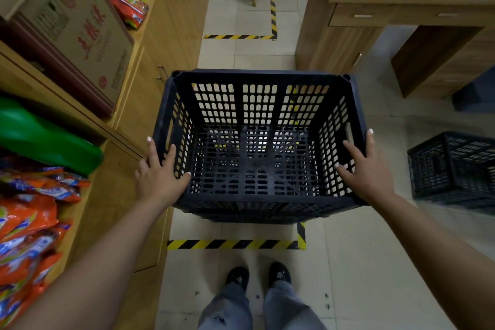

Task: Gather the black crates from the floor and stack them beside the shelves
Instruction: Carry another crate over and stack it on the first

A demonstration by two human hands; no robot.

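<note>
Gripping the two short sides of an open-topped black perforated plastic crate [257,147], the left hand [160,177] and right hand [367,169] each clamp a rim, fingers curled over the edge and spread on the wall. It sits in the aisle just beside the wooden shelves [150,83], over a floor patch bordered by yellow-and-black striped tape [233,244]; whether it rests on another crate or is lifted cannot be told. A second black perforated crate [455,169] sits on the tiled floor [361,262] to the right, well apart.
</note>
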